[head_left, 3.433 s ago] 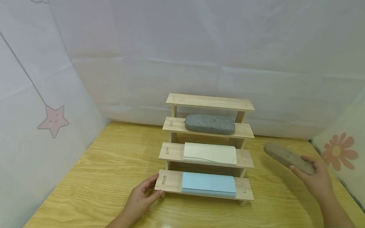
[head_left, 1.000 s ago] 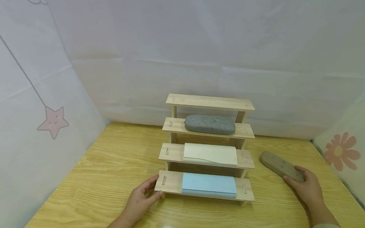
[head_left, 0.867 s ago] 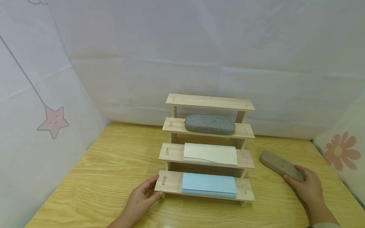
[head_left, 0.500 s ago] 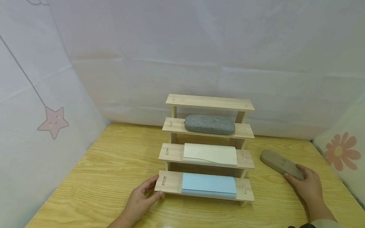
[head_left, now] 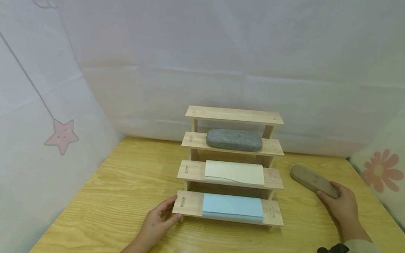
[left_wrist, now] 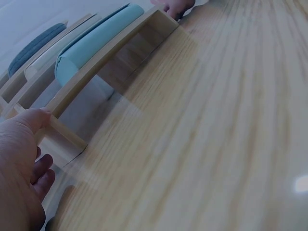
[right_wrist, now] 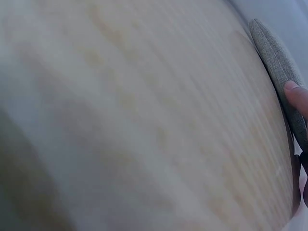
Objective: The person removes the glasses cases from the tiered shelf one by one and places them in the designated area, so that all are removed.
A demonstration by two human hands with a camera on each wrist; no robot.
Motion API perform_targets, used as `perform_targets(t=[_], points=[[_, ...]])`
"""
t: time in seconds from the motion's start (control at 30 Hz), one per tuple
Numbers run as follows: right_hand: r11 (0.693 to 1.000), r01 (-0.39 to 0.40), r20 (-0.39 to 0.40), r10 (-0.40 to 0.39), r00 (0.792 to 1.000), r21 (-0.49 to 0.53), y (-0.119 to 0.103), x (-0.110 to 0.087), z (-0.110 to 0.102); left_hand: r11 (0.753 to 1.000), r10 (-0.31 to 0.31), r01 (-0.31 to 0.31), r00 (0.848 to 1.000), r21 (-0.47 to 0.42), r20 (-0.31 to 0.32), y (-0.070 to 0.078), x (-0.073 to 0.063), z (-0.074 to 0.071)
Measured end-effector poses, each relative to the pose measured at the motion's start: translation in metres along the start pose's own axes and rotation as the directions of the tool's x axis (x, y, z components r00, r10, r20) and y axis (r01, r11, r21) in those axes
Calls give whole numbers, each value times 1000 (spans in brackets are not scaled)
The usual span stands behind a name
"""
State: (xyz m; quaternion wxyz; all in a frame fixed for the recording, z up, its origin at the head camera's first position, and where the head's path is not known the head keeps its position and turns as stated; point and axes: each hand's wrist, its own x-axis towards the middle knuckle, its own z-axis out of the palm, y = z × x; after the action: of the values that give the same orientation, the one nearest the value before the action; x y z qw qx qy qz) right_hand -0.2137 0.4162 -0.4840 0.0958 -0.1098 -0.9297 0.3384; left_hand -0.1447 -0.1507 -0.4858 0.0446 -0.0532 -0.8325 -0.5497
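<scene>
Three cases are lying on the four-shelf rack (head_left: 234, 114): grey case (head_left: 234, 139), white case (head_left: 234, 172), blue case (head_left: 233, 207). The fourth, the brown case (head_left: 312, 180), aloft earlier, is now resting on the table (head_left: 129, 172) right of the rack. The right hand (head_left: 342, 204) is holding its near end between thumb and fingers; the left hand (head_left: 155, 223) is gripping the rack's lowest left corner.

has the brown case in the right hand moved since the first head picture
Yes: judged against the wooden stand in the head view, the brown case has come slightly left, closer to the stand, and lower in the picture.
</scene>
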Motion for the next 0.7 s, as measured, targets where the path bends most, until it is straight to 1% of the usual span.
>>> perform_targets(t=[0.23,0.5,0.57,0.7], points=[[1000,-9,7,9,1000,5,-2,3,-1,1000,18,-19,1000,14,7,0,-1,-1],[1000,-3,10,3,1000,2,-4,3,-2,1000,-1,1,1000,-2,21,-1,-1,-1],[1000,-14,12,14,1000,12,-5,3,-2,1000,0,1,1000,-7,19,0,-1,-2],[995,-76,21,75,997,58,-7,2,-5,1000,0,0,1000,-15,18,0,-1,-2]])
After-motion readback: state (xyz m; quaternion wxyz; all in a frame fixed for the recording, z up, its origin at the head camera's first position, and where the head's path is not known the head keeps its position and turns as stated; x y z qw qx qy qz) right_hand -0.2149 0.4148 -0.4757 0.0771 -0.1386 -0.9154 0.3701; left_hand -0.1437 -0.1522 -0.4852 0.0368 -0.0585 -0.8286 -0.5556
